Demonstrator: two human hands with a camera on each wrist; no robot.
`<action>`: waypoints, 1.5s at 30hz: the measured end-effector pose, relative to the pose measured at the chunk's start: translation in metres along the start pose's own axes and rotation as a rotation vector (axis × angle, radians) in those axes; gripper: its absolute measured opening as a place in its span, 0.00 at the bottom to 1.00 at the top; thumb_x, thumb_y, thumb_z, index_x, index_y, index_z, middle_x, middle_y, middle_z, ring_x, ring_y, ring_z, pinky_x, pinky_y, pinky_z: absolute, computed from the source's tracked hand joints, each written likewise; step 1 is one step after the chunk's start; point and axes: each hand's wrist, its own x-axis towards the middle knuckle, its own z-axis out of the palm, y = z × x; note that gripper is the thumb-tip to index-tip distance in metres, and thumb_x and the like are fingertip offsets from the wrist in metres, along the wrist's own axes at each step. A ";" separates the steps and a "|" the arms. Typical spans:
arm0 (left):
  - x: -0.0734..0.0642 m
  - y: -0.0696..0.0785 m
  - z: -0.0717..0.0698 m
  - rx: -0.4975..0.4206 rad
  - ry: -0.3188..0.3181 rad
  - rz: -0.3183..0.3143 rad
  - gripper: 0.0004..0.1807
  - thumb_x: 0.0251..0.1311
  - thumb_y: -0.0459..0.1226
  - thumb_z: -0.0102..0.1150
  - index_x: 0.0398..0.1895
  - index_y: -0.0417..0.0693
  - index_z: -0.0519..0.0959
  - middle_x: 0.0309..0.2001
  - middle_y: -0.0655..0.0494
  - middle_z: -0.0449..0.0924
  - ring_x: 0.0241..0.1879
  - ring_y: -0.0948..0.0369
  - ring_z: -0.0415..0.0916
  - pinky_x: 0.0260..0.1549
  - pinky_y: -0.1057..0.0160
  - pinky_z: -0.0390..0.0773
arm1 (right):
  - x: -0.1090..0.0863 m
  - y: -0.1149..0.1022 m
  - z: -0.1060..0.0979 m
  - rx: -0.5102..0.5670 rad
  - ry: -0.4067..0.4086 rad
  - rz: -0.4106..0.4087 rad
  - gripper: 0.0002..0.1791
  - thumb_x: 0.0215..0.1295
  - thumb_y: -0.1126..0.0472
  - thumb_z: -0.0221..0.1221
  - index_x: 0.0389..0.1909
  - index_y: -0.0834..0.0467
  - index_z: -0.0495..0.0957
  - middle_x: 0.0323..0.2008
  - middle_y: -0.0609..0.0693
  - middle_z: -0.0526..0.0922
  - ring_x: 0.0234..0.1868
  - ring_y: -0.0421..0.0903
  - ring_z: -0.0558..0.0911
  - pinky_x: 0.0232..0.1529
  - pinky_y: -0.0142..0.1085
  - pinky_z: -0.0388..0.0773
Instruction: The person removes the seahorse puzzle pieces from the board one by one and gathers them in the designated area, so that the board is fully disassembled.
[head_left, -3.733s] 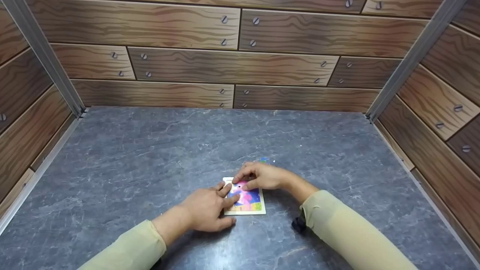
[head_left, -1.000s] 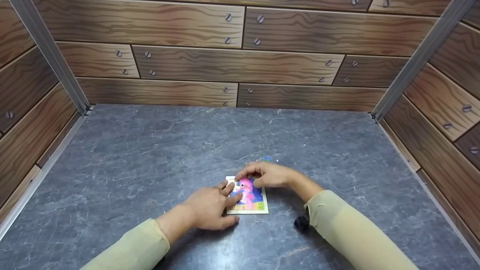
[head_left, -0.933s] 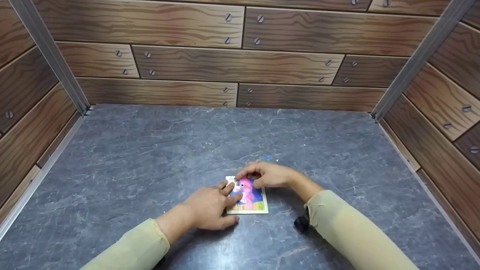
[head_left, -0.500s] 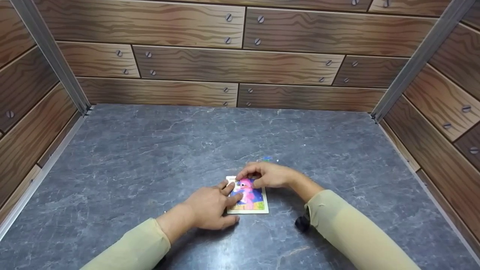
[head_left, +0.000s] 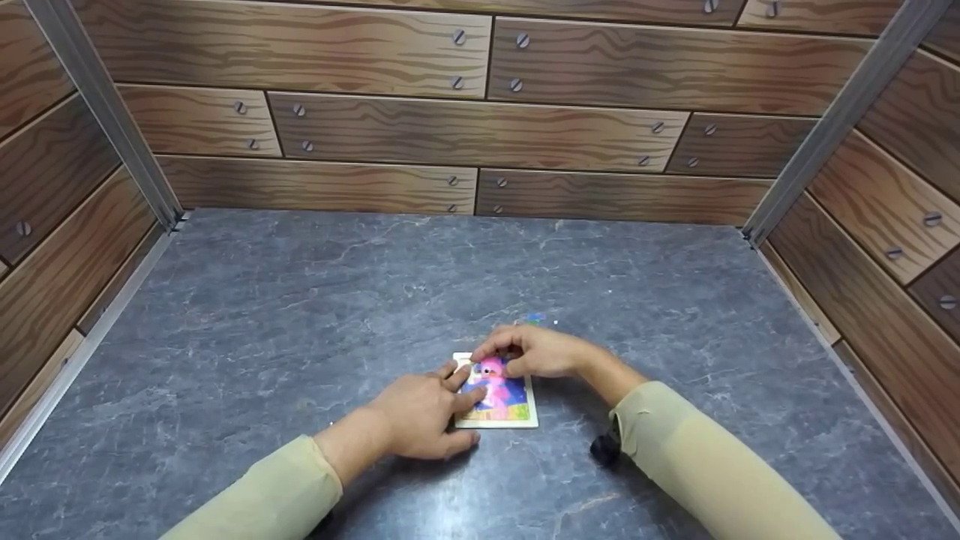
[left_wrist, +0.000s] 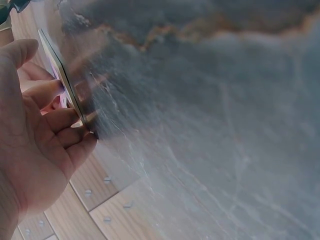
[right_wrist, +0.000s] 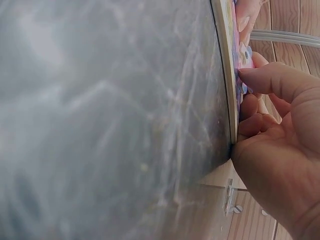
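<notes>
A small jigsaw puzzle (head_left: pixel 517 412) with a pink figure on a blue ground, framed by a white border, lies flat on the table. My left hand (head_left: pixel 416 416) rests at its left side, fingers spread over the picture and thumb on the table by the near edge. Over the far right part, my right hand (head_left: pixel 544 351) pinches a pink and blue puzzle piece (right_wrist: pixel 245 54) between thumb and fingertips. The right wrist view shows this piece tilted up from the board. In the left wrist view the puzzle's thin edge (left_wrist: pixel 65 75) shows beside the left fingers.
Beyond the right hand lies a small blue and green bit (head_left: pixel 534 318), with a tiny white speck (head_left: pixel 555 322) close by. Wood-print panels (head_left: pixel 375 127) and metal posts (head_left: pixel 112 112) enclose the grey marbled table (head_left: pixel 300 300).
The right thumb has shifted slightly to the right since the oldest frame, uncovering more of the pink head. The left hand keeps its place on the puzzle. The camera view has shifted slightly.
</notes>
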 end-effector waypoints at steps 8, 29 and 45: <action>0.000 0.001 -0.001 -0.002 -0.005 0.002 0.38 0.74 0.62 0.50 0.79 0.53 0.71 0.77 0.36 0.65 0.75 0.38 0.66 0.64 0.43 0.78 | -0.001 -0.001 0.001 0.019 0.011 0.017 0.27 0.62 0.75 0.63 0.62 0.58 0.85 0.56 0.51 0.82 0.56 0.47 0.76 0.59 0.43 0.73; 0.001 -0.001 0.001 -0.010 -0.032 -0.010 0.38 0.74 0.63 0.48 0.81 0.56 0.69 0.79 0.39 0.63 0.76 0.41 0.64 0.65 0.44 0.76 | 0.000 0.001 0.001 -0.053 -0.006 -0.057 0.27 0.63 0.70 0.67 0.64 0.60 0.84 0.54 0.56 0.83 0.54 0.49 0.77 0.61 0.46 0.73; -0.001 0.000 0.001 0.009 0.018 0.004 0.37 0.73 0.61 0.52 0.78 0.53 0.72 0.76 0.37 0.67 0.74 0.40 0.67 0.64 0.45 0.77 | -0.001 -0.001 0.004 0.015 0.067 0.008 0.26 0.66 0.67 0.65 0.66 0.60 0.82 0.57 0.53 0.84 0.53 0.47 0.79 0.56 0.39 0.76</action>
